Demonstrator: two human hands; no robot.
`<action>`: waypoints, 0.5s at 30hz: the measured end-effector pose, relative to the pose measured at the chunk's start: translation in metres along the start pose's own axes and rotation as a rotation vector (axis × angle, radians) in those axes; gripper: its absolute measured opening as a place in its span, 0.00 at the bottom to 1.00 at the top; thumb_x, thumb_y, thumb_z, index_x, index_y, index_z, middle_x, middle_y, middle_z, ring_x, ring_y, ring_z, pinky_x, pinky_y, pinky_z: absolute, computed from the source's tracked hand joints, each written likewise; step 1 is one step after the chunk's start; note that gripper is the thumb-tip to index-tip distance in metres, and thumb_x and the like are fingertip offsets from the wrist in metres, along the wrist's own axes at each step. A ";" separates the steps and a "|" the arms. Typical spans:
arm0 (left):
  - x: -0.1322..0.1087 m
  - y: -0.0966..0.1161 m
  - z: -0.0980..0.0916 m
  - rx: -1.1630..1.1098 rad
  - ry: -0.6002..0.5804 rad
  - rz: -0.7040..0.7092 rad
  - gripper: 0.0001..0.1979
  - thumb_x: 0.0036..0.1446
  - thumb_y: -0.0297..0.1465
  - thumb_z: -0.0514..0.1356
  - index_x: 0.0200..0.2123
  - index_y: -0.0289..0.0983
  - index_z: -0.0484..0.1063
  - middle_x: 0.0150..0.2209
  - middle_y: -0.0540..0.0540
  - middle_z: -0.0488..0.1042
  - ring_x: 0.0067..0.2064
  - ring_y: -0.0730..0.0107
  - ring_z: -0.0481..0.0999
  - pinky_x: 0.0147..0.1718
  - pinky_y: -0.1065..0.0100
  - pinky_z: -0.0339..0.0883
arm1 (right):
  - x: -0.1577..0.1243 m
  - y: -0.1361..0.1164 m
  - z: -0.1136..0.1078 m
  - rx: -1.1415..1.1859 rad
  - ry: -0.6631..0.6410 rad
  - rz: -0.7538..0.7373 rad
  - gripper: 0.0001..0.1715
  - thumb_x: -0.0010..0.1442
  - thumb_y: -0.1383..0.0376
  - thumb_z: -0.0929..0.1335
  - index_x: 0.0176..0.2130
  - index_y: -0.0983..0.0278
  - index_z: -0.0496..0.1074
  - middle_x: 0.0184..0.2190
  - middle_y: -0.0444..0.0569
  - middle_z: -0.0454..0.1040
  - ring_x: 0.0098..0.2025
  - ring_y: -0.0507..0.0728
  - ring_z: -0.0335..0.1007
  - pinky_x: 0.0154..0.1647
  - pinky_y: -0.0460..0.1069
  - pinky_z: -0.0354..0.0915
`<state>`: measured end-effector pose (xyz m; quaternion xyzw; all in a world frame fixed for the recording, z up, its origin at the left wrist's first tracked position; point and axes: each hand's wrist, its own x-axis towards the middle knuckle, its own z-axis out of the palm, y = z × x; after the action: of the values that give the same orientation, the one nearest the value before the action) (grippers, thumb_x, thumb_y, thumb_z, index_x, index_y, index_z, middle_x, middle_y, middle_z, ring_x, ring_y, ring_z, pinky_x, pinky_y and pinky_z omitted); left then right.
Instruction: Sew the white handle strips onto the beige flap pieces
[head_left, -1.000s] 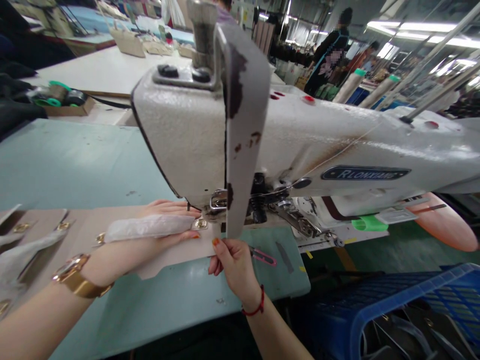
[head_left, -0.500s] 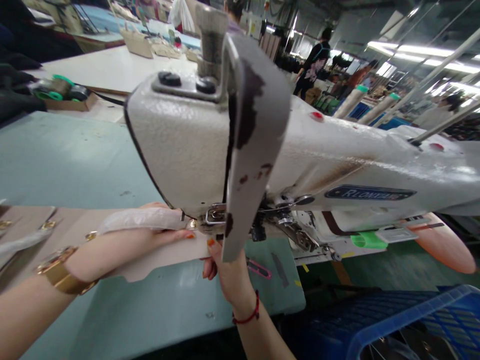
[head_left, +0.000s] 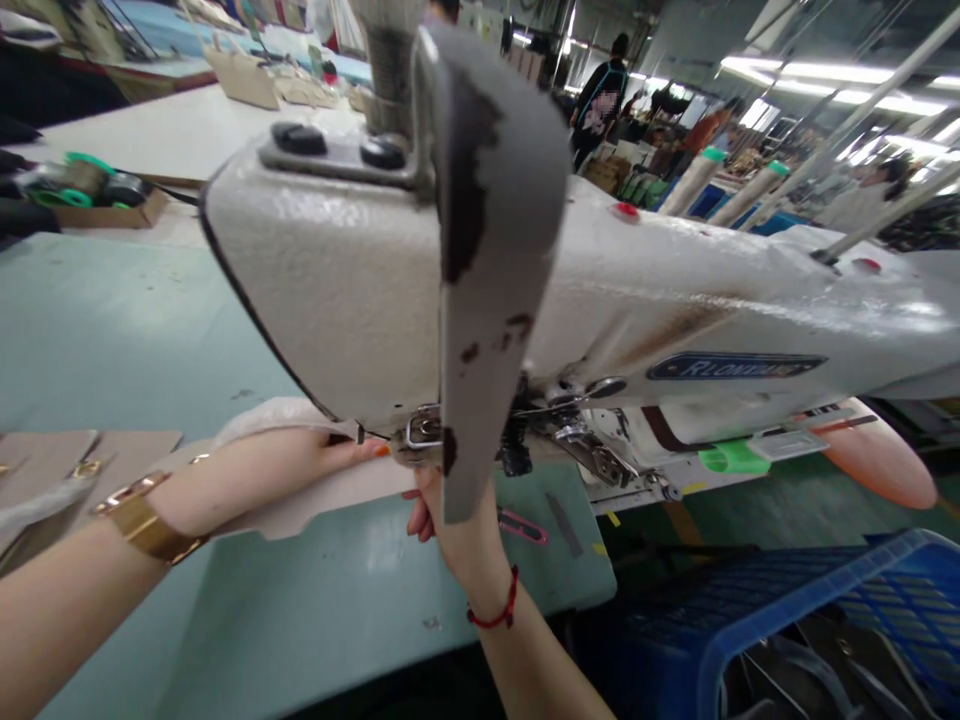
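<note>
1. At the far left edge, flat beige leather pieces (head_left: 112,455) with small gold fittings lie on the pale green bench (head_left: 112,330).
2. Behind them, on a white bench, a shallow cardboard tray (head_left: 82,205) holds green and dark spools.
3. The left forearm wears a gold watch (head_left: 142,520) and reaches rightward across the bench.
4. The left hand (head_left: 300,455) lies flat, fingers stretched out, pressing down on the beige leather panel (head_left: 330,500); its fingertips point at the needle area under the machine head.
5. A crinkled translucent wrapping (head_left: 262,418) lies on the panel just behind that hand.
6. The panel rests on the bench, its right end tucked under the sewing machine (head_left: 337,290), touching the metal presser foot (head_left: 421,432).
7. The right hand (head_left: 442,510) sits just right of the panel's near edge, partly hidden behind a worn grey guard (head_left: 487,260) on the machine front; its fingers curl at the panel's edge, but whether they pinch it cannot be told.
8. A red cord bracelet (head_left: 496,612) circles the right wrist.
9. Pink thread snips (head_left: 523,525) lie on the bench just right of that hand.
10. A blue plastic crate (head_left: 750,620) stands at the lower right.
</note>
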<state>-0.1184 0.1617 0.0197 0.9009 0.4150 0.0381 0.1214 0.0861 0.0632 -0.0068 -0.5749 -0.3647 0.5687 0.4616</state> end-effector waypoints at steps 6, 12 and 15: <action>-0.041 0.039 0.017 -0.063 0.207 -0.129 0.21 0.63 0.44 0.52 0.47 0.37 0.75 0.46 0.40 0.78 0.47 0.52 0.76 0.49 0.56 0.66 | -0.003 -0.005 0.000 -0.053 0.016 -0.028 0.29 0.61 0.49 0.66 0.18 0.67 0.67 0.11 0.43 0.64 0.13 0.46 0.56 0.16 0.41 0.53; -0.082 0.107 0.082 -1.162 0.425 -0.459 0.11 0.56 0.39 0.63 0.41 0.42 0.77 0.33 0.47 0.74 0.31 0.68 0.72 0.28 0.71 0.64 | -0.002 0.002 0.002 -0.120 0.061 -0.131 0.26 0.63 0.56 0.64 0.18 0.65 0.66 0.10 0.42 0.63 0.14 0.47 0.59 0.19 0.41 0.57; -0.053 0.121 0.100 -1.850 0.321 -0.579 0.21 0.52 0.46 0.65 0.45 0.39 0.75 0.32 0.49 0.70 0.24 0.77 0.61 0.20 0.75 0.55 | 0.000 0.004 0.001 -0.185 0.083 -0.198 0.27 0.64 0.57 0.63 0.17 0.65 0.65 0.11 0.42 0.63 0.15 0.47 0.60 0.21 0.41 0.58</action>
<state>-0.0460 0.0272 -0.0451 0.2982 0.4378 0.4389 0.7258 0.0844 0.0623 -0.0110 -0.5994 -0.4510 0.4600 0.4750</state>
